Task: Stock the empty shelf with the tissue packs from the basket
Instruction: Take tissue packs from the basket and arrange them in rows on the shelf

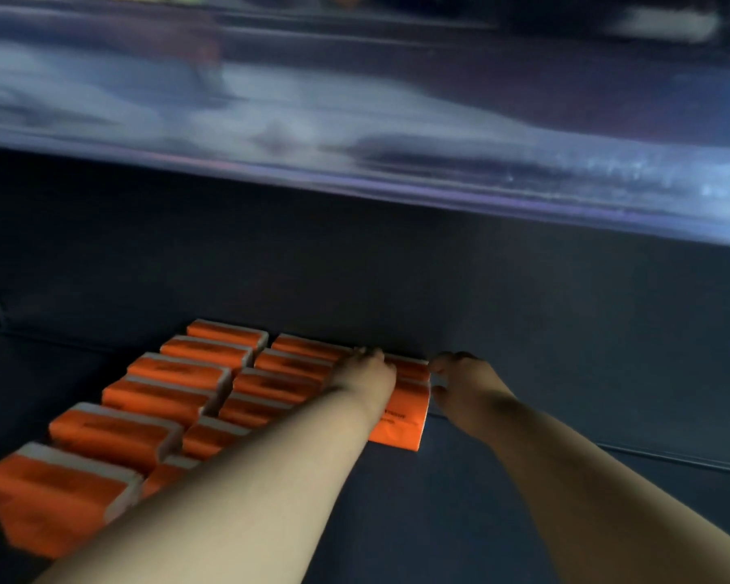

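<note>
Shelf (565, 499) is dark & deep, under a blurred upper shelf board (397, 170). Its left part is stocked; the right part, from the hands over to the right side, is bare floor, so judged abt. halfway at best, w/ plenty of room left. The basket isn't in view, so no telling how many packs remain in it. Done so far: two cols. of orange tissue packs (114, 432) run front to back, laid flat & touching. The left col. shows approx. six. The second col. (270, 385) sits just beside it & is partly hidden by the left forearm, so no count there. A third col. (401, 427) is only started: a few packs at the back, hard against the second col. & reaching to or near the back wall (397, 267); motion blur hides the exact no. Step in hand looks like seating these packs square. Left hand (369, 368) lies palm-down on top of the rear packs of the third col., fingers toward the wall; can't tell if it's grasping or just pressing. Right hand (460, 375) touches the right end of the same packs, fingers bent toward it; can't tell pinch vs. push. Left to do, prob.: fill the third col. forward, then further cols. rightward.
</note>
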`<state>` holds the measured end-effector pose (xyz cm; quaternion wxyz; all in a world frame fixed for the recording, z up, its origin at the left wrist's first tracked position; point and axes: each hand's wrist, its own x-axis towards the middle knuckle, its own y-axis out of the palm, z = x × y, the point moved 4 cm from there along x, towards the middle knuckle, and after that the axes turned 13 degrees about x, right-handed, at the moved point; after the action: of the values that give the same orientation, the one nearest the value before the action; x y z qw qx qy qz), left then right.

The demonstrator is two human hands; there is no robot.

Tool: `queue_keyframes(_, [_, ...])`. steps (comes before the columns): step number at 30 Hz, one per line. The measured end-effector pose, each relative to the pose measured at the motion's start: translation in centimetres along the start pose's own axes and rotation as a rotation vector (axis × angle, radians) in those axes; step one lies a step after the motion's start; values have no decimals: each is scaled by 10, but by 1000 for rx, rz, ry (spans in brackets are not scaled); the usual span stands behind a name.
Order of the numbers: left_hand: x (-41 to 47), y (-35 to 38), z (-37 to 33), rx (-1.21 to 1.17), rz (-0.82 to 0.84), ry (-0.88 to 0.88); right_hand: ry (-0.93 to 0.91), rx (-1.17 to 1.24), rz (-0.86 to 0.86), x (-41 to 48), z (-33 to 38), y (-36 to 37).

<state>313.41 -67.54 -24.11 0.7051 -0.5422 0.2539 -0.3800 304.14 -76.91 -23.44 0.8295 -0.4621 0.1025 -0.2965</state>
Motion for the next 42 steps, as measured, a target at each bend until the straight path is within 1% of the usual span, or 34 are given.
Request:
queue_keyframes(2, [-2,3,4,-7,1,-31,5,-3,-1,0,1,1])
queue_keyframes(11, [-32,-17,2,77,-96,27,-38,-83,20,-25,16,-8])
queue_keyframes(15, [-71,-34,1,95,-122,38,-63,-129,76,-59,26,-17])
queue_keyframes(17, [-97,-41,-2,109,-122,52,-66,-182,83,-81,31,-21])
queue_keyframes(21, [-154,-50,-11,102,-127,86,-70,-206,87,-131,47,-30])
queue_keyframes(28, [-267,-52,-33,5,-122,173,-116,-231,160,-238,62,-25])
queue_keyframes(34, [-353,-26,-51,-183,-166,208,-74,-110,195,-331,45,2])
queue_keyframes(38, [-396,12,-56,-275,-102,180,38,-33,268,-385,17,27])
queue_keyframes(42, [-418,42,-53,-320,-20,161,90,-67,323,-419,-6,38])
